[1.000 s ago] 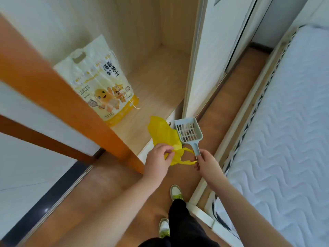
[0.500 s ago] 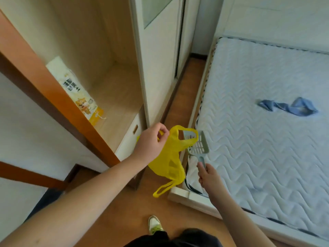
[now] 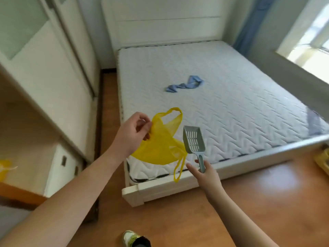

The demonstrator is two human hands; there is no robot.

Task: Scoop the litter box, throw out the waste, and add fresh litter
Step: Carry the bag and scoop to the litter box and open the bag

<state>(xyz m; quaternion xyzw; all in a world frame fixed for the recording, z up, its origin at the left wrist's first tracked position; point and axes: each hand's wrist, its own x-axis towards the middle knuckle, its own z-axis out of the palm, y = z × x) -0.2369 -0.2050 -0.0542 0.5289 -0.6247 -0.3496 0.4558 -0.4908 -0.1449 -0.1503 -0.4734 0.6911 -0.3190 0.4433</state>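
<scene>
Yellow, thin and crinkled, the plastic bag (image 3: 158, 148) hangs from our left hand (image 3: 132, 133), whose grip pinches the film near one looped handle; the other handle dangles in a long narrow loop over the foot corner of the bed (image 3: 222, 97). Just beside the bag, our right hand (image 3: 207, 172) has its grip clenched round the slim handle of the litter scoop (image 3: 194, 142), a grey-blue plastic shovel with a slotted, squared pan tilted upward over the bed's near edge. We see the mattress quilted in white wavy stitching inside a pale frame, with a crumpled blue cloth (image 3: 185, 84) lying near its middle. Smooth orange-brown wood floor (image 3: 267, 202) runs below the bed's foot.
</scene>
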